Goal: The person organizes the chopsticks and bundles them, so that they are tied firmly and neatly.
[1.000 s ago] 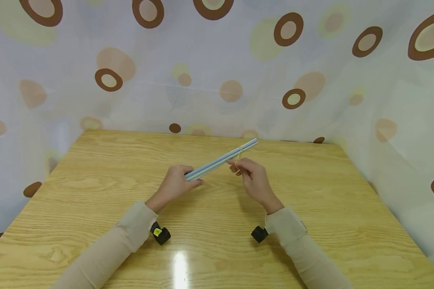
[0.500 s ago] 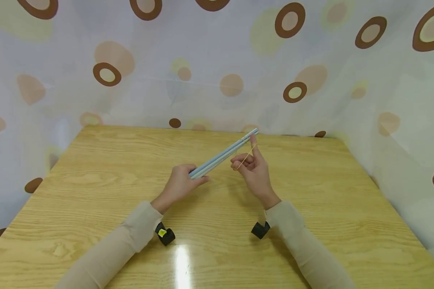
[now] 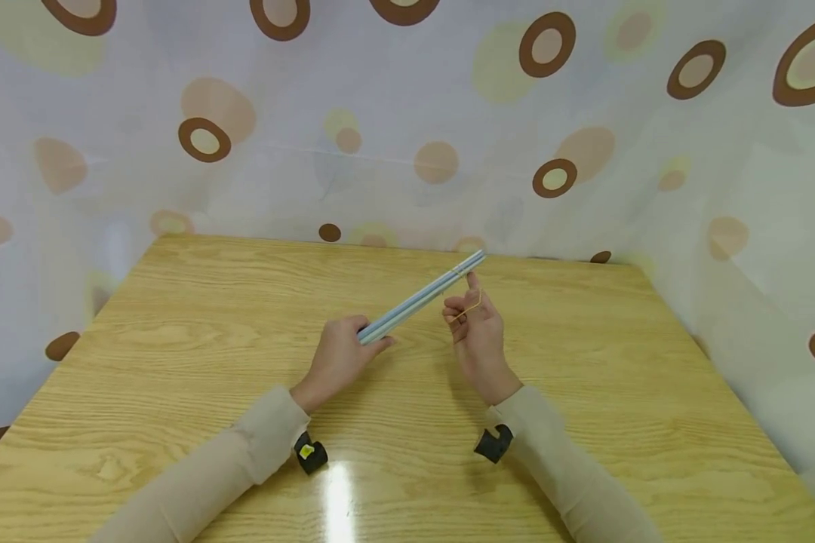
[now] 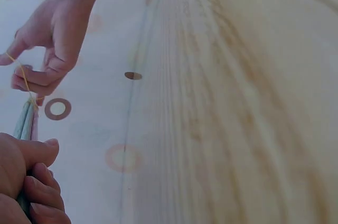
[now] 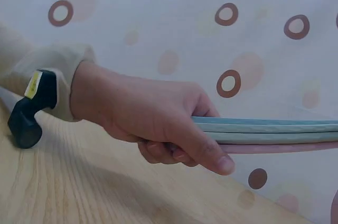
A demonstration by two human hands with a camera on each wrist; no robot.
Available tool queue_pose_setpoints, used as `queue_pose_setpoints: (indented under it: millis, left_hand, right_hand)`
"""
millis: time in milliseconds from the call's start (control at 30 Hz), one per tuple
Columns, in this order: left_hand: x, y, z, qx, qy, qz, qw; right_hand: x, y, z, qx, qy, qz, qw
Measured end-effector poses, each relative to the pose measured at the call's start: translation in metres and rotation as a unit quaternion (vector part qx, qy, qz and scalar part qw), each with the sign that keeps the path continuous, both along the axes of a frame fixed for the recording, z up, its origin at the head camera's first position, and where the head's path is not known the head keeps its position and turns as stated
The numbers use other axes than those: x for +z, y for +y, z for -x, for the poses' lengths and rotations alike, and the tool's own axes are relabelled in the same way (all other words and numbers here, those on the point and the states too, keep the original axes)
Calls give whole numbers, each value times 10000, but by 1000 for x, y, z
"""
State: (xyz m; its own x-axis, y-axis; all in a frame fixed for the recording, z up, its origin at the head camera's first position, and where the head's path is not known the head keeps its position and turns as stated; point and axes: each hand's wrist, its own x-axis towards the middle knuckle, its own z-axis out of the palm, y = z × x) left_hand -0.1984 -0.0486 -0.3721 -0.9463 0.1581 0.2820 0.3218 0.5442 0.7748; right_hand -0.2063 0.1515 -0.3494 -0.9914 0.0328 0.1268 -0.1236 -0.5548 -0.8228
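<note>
My left hand (image 3: 342, 354) grips the near end of a bundle of slim pastel chopsticks (image 3: 414, 300), held slanting up to the right above the table. Blue, green and pink ones show in the right wrist view (image 5: 274, 134). A thin yellow rubber band (image 3: 472, 306) is stretched across the fingers of my right hand (image 3: 481, 339), beside the bundle's far end. The right index finger points up close under the sticks, while the other fingers are curled. In the left wrist view, the band (image 4: 25, 78) runs from a fingertip down to the tips of the bundle.
Beneath both hands lies a wood-grain table (image 3: 244, 302). A patterned white cloth (image 3: 380, 113) hangs behind it and along the sides. Small black cameras (image 3: 310, 452) sit at both wrists.
My right hand has gone from pinching the band below the bundle to spreading it over raised fingers, then turned and dropped slightly. The left hand keeps its grip, moving slightly right.
</note>
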Motion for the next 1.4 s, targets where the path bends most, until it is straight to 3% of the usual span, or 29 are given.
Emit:
queue_pose_setpoints:
  millis: [133,233,300,433,600,833,1033,1233,1400]
  left_hand:
    - [1,-3,1,-3,220,194,9996]
    - [3,-7,5,-157,604,574,9964]
    - [5,-11,7,-269,1053,938,9896]
    - [7,-23,12,-424,1933,1507,9686]
    - [9,-37,18,-692,2425,1826,9503]
    - [11,-50,27,-918,2649,2056,9376]
    - [10,-55,35,-1112,2932,1886,9307]
    - [9,-56,38,-1171,3237,1908,9193]
    - [10,-57,37,-1187,3325,2100,9117]
  right_hand:
    - [5,9,4,545,-350,1081,9920]
    - [7,17,5,659,-324,1216,9899]
    - [9,21,5,644,-320,1197,9902]
    - [12,21,8,561,-471,1024,9920]
    - [6,24,12,729,-97,642,9952]
    - [-4,27,14,1419,670,545,9861]
    - [-7,30,16,1896,1112,559,9739]
    - [-7,33,16,2139,1122,598,9686]
    - [-8,35,15,2160,936,518,9705]
